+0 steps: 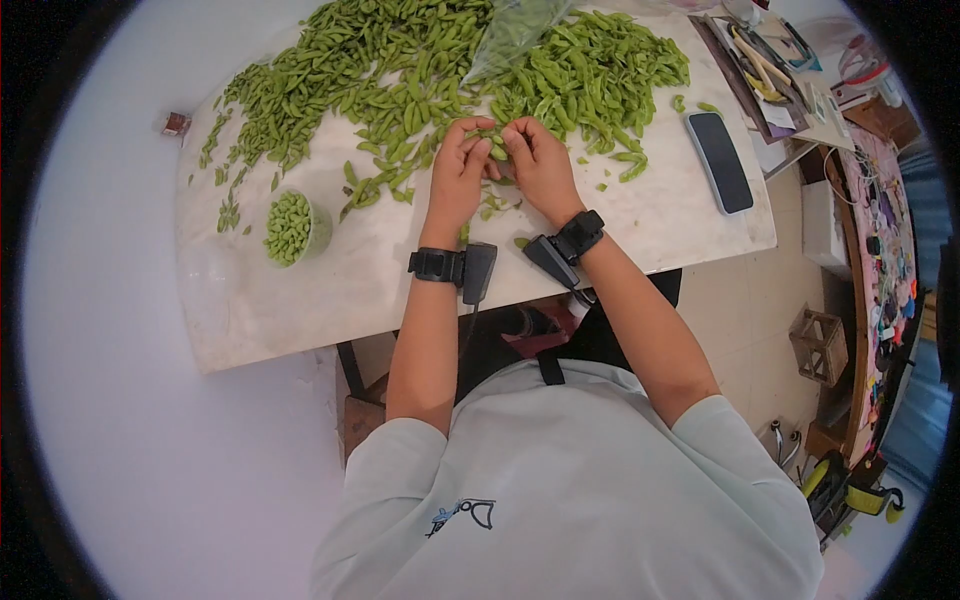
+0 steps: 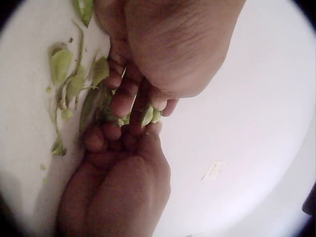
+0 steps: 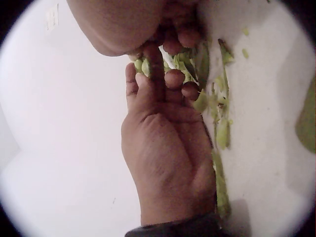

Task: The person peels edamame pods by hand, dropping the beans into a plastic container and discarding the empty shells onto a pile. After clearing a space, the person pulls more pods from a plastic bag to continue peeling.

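Pinching green pod (image 1: pixel 498 149) btwn fingertips of L hand (image 1: pixel 458 172) & R hand (image 1: pixel 543 172), prob. for leverage, above table (image 1: pixel 372 275), inward of near edge. Having bean cup (image 1: pixel 321 228) toward left edge, presumably for reach. Can see phone (image 1: pixel 720 165) nr right edge & cup in head view only; pod's bulges in wrist views only.

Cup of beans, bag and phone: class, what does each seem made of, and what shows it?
Cup: probably thin, translucent plastic; its hazy wall lets green through. Bag: likely glossy plastic film, creased and see-through. Phone: smooth dark face, perhaps glass; pale edge's material unclear.
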`<state>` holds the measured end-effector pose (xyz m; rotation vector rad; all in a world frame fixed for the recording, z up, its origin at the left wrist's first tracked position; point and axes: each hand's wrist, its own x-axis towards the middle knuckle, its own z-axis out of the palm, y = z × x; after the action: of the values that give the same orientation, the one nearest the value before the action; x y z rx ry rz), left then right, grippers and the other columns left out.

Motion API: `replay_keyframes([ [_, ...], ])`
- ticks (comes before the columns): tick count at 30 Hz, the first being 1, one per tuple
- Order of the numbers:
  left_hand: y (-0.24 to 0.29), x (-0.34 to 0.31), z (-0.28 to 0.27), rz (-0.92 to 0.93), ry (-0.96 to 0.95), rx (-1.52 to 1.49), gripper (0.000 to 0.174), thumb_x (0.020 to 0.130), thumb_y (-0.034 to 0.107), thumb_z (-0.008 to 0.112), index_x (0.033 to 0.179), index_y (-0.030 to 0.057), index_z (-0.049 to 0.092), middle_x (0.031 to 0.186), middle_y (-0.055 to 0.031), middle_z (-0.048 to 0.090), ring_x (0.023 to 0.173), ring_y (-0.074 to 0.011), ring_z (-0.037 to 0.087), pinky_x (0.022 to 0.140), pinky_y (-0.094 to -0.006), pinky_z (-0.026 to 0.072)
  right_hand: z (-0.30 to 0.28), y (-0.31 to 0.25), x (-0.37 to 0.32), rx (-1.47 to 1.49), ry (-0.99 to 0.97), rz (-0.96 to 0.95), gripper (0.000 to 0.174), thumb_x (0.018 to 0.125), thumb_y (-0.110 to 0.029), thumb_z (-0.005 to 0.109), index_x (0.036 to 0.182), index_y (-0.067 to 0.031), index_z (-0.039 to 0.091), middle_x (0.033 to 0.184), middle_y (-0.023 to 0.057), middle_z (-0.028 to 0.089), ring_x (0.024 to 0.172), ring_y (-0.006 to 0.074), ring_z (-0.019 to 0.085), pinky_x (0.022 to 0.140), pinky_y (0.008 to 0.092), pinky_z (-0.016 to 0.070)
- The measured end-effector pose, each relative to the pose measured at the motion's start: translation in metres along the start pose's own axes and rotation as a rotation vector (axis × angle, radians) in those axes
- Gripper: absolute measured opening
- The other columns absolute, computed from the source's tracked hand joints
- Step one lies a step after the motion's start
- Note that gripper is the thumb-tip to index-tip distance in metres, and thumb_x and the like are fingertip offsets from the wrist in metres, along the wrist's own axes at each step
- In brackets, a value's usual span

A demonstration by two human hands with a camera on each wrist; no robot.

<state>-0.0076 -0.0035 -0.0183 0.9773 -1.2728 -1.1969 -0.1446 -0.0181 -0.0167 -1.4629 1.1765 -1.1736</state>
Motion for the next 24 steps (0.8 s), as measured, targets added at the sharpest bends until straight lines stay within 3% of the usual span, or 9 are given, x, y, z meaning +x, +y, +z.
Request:
replay_keyframes([
  [5, 0.002, -0.001, 0.001, 0.003, -0.027, 0.046, 0.021, 0.096, 0.013, 0.047, 0.116, 0.0058, 0.046, 0.08, -0.0038, 0.057, 0.06, -0.0088, 0.052, 0.056, -0.0226, 0.043, 0.003, 0.004, 0.001, 0.043, 0.056, -0.048, 0.021, 0.093, -0.02, 0.051, 0.091, 0.0009, 0.053, 0.064, 0.0113, 0.057, 0.055, 0.0206, 0.055, 0.055, 0.0325, 0.045],
  [8, 0.005, -0.001, 0.002, -0.006, -0.03, 0.058, 0.021, 0.096, 0.014, 0.047, 0.116, 0.006, 0.046, 0.08, -0.0037, 0.056, 0.059, -0.0084, 0.05, 0.056, -0.0219, 0.0424, 0.0, -0.005, 0.0, 0.054, 0.012, 0.064, 0.02, 0.093, -0.019, 0.051, 0.091, 0.0008, 0.053, 0.064, 0.0105, 0.057, 0.055, 0.0195, 0.055, 0.056, 0.0322, 0.0455],
  [11, 0.004, -0.002, 0.002, -0.003, -0.005, 0.048, 0.019, 0.096, 0.015, 0.048, 0.113, 0.0058, 0.049, 0.079, -0.0027, 0.055, 0.059, -0.008, 0.049, 0.055, -0.021, 0.0415, 0.0, 0.003, 0.001, 0.095, -0.012, 0.055, 0.019, 0.092, -0.019, 0.052, 0.091, 0.0002, 0.053, 0.065, 0.0106, 0.057, 0.057, 0.0187, 0.055, 0.057, 0.0315, 0.045],
  [17, 0.001, 0.001, 0.0, -0.002, 0.091, 0.02, 0.014, 0.095, 0.017, 0.052, 0.102, 0.0055, 0.054, 0.079, 0.0006, 0.055, 0.061, -0.0068, 0.049, 0.055, -0.0206, 0.041, 0.0, 0.008, 0.002, 0.066, -0.111, -0.081, 0.018, 0.092, -0.018, 0.053, 0.092, -0.0004, 0.054, 0.071, 0.0115, 0.059, 0.061, 0.0196, 0.054, 0.058, 0.0308, 0.0435],
  [24, 0.006, -0.001, 0.005, 0.03, 0.044, 0.068, 0.015, 0.095, 0.012, 0.05, 0.108, 0.0056, 0.051, 0.095, -0.0018, 0.06, 0.067, -0.0065, 0.05, 0.059, -0.0203, 0.0425, 0.001, 0.005, 0.0, 0.029, -0.018, -0.012, 0.019, 0.093, -0.018, 0.051, 0.093, 0.0002, 0.054, 0.074, 0.0149, 0.059, 0.064, 0.0236, 0.057, 0.06, 0.0338, 0.0446],
])
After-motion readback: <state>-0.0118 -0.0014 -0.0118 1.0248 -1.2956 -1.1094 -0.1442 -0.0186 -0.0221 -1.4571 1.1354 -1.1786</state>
